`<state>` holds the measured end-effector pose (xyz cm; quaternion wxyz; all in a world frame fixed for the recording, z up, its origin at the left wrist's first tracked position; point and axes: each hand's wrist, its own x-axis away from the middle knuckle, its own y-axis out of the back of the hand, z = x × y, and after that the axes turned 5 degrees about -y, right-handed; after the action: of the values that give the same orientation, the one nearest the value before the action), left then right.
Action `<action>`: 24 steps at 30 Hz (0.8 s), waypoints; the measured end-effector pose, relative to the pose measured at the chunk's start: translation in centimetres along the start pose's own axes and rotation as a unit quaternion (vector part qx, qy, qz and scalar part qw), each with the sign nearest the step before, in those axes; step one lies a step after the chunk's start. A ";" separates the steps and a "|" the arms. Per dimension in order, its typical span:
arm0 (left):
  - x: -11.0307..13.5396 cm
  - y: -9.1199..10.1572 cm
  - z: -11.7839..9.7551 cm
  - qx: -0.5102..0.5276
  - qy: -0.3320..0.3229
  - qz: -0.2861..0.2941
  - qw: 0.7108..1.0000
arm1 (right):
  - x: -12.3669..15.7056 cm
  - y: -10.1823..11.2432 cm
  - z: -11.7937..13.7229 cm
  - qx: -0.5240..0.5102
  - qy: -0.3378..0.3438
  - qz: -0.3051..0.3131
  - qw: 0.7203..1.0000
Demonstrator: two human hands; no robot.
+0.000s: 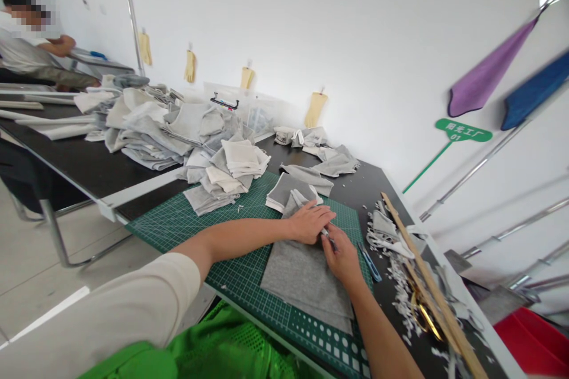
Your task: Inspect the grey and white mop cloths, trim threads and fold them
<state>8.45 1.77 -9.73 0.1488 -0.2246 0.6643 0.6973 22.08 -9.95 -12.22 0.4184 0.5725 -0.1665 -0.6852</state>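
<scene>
A folded piece of grey cloth [306, 275] lies on the green cutting mat [178, 222] in front of me. My left hand [311, 222] reaches across its upper part, fingers curled over a bunched fold, the thumb hidden. Right beside it, my right hand [342, 254] is closed in a pinch at the same fold. A small pale and dark bit shows between its fingertips, too small to name. A stack of grey and white cloths [288, 189] sits just beyond my left hand. The blue-handled cutter [370, 262] lies to the right of my right hand.
Heaped folded cloths [178, 124] fill the table's left and back. Wooden strips [422, 266], gold-handled scissors [427, 314] and fabric scraps [382, 228] lie along the right edge. A clear plastic box [262, 112] stands by the wall. Another person [31, 47] sits far left.
</scene>
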 end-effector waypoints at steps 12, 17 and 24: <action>-0.7 0.3 1.8 -0.007 -0.071 0.046 0.996 | 0.1 0.7 0.5 -0.019 -0.020 -0.014 1.000; -0.6 0.4 1.1 -0.009 -0.098 0.008 0.995 | -0.1 0.4 -1.7 0.019 -0.138 -0.098 0.985; -0.6 1.1 -0.3 -0.004 0.042 0.007 0.999 | -1.3 -1.1 -5.4 0.056 -0.192 -0.047 0.979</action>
<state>8.46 1.47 -8.51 0.1152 -0.2494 0.6687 0.6909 26.68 -6.94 -13.71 0.3136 0.4594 -0.2549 -0.7910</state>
